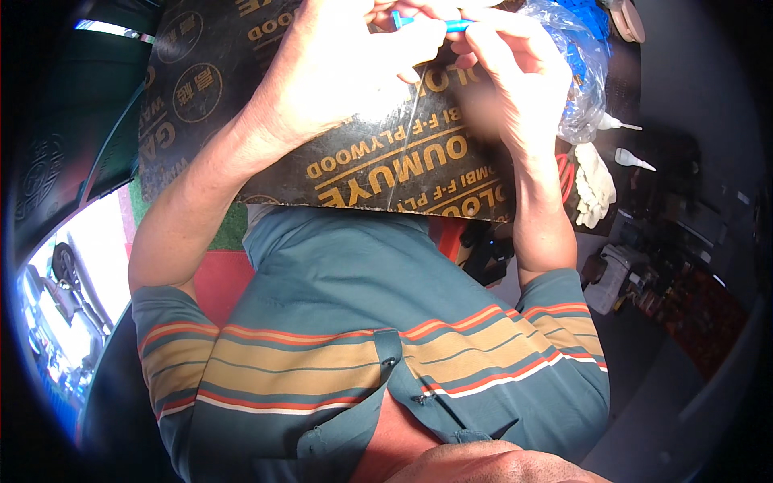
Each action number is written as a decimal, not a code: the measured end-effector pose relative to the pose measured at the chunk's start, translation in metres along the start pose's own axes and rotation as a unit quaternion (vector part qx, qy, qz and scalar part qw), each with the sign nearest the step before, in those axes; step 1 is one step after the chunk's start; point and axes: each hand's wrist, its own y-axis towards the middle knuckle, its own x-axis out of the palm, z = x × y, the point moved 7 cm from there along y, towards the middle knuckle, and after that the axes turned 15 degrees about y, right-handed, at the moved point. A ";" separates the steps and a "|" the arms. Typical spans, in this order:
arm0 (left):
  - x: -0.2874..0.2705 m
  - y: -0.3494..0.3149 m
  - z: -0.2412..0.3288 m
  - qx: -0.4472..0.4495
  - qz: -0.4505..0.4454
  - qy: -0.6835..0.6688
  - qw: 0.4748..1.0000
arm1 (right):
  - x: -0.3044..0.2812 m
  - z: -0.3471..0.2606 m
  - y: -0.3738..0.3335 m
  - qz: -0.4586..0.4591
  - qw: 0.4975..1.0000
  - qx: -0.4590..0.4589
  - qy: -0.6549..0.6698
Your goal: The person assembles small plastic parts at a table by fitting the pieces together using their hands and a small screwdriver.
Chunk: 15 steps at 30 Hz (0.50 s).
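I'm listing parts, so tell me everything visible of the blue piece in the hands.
The blue piece is slim, looks like plastic, and has a flared left end. It lies roughly level across the view, near the top edge, over the black board. The left hand has its grip around the middle; the right hand pinches the right end. Fingers and glare hide the rest.

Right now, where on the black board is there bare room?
The black board looks bare left of the left forearm and, toward the near edge, between it and the right forearm. Crowded: far right, by the clear bag.
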 end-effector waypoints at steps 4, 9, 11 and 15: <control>-0.001 0.001 0.000 0.014 0.005 0.026 1.000 | 0.000 -0.001 0.000 0.014 1.000 0.010 -0.009; -0.001 0.001 -0.003 0.001 -0.007 0.003 1.000 | 0.004 -0.006 0.001 0.004 0.999 -0.001 -0.037; -0.001 0.001 -0.007 -0.019 -0.014 -0.019 1.000 | 0.004 -0.004 0.001 0.006 0.999 0.016 -0.034; -0.002 0.001 -0.005 0.003 -0.022 -0.040 0.999 | 0.005 -0.006 0.002 0.004 1.000 0.004 -0.030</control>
